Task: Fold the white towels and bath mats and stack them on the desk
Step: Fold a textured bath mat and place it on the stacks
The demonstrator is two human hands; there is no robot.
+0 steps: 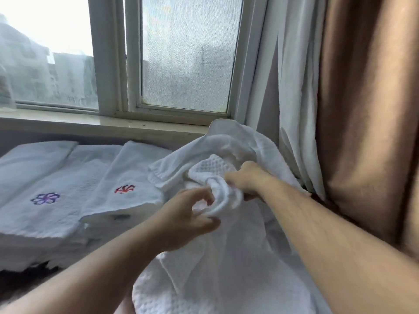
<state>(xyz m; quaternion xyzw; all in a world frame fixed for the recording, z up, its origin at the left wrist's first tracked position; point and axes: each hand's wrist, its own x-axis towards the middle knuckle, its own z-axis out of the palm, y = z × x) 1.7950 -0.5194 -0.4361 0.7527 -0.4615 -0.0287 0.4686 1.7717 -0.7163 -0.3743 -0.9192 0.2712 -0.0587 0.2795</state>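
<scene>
Window (186,53) wall ahead, pale sill (90,125) running across beneath it.

Waffle towel (231,152): unfolded, held up at centre-right, bunched and twisted. Its lower part hangs down to the bottom edge of view.

Left hand (188,214): I see it half-closed, thumb and curled fingers round a twisted roll of the cloth.

Right hand (247,179): it grips the same bunch just beside the left, from the right. Its fingertips are buried in fabric, so I cannot tell how tightly.

Left of the held towel is a folded towel with red emblem (136,177) on top of a stack. The held cloth overlaps it in view, and I cannot tell whether they touch. Next over is a folded towel with purple emblem (56,189), then a plain folded towel (34,159) at the left frame edge.

Right side is tight: the white sheer curtain (294,109) and brown curtain (362,109) hang just behind the towel. The free room I can see is above the folded stacks, up to the sill.
</scene>
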